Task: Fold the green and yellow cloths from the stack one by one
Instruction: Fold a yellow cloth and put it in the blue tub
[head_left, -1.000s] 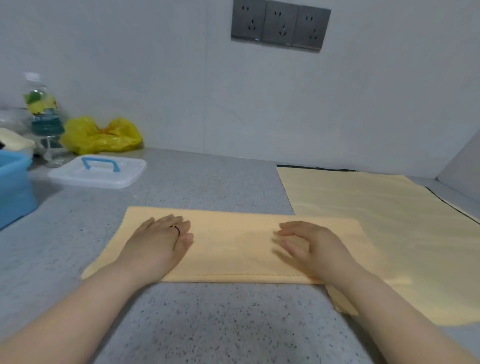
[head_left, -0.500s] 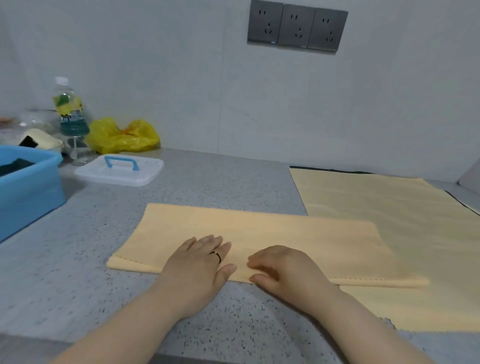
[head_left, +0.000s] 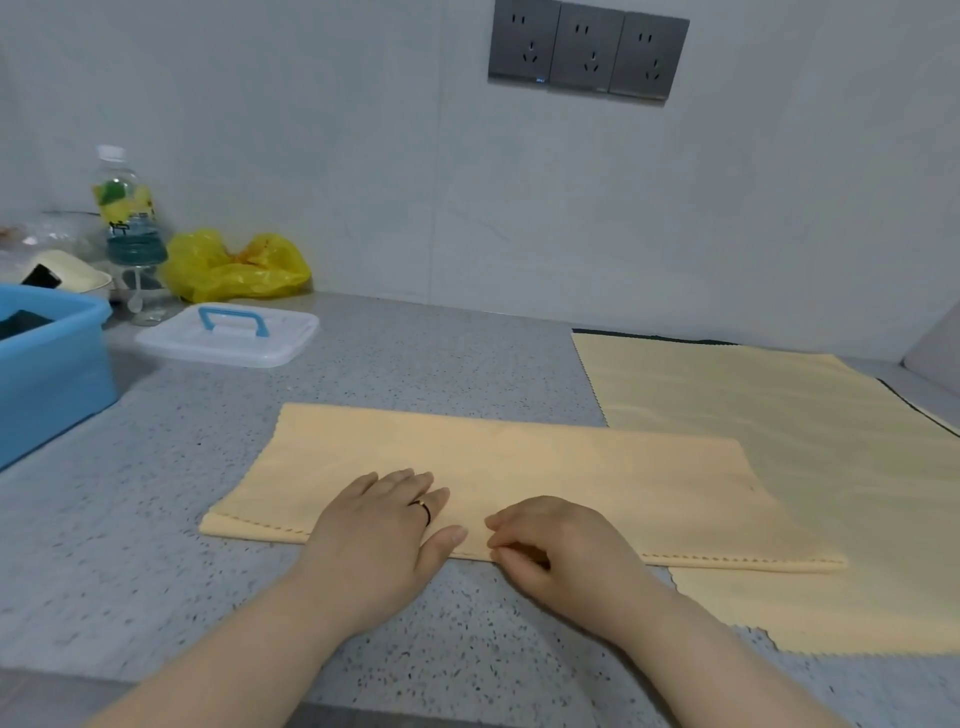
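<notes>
Yellow cloth (head_left: 519, 467) is folded into a long strip and lies flat on the tabletop (head_left: 156, 493) under both hands. Its scalloped open edge runs along the near side.

Left hand (head_left: 384, 535): palm down, fingers straight and close together, pressing flat on the near edge of the strip. There's a ring (head_left: 423, 509) on one finger.

Right hand (head_left: 561, 545): just beside the left, thumbs nearly touching. Fingers are curled at the same near hem, with the thumb tucked low. Can't tell if it actually pinches the hem or only rests on it.

The strip extends well past each hand, further past the right one. Its end on that side overlaps the stack (head_left: 779, 415), which lies spread flat beyond and to the right of the right hand, yellow on top. A dark cloth edge (head_left: 649, 335) shows under the stack's far side.

Far left of the left hand is a blue bin (head_left: 52, 364). Beyond that hand is a white lid (head_left: 228, 332) with a blue handle, then a bottle (head_left: 127, 218) and a yellow plastic bag (head_left: 234, 267) against the wall. Three wall sockets (head_left: 587, 49) are high up, straight ahead of both hands.
</notes>
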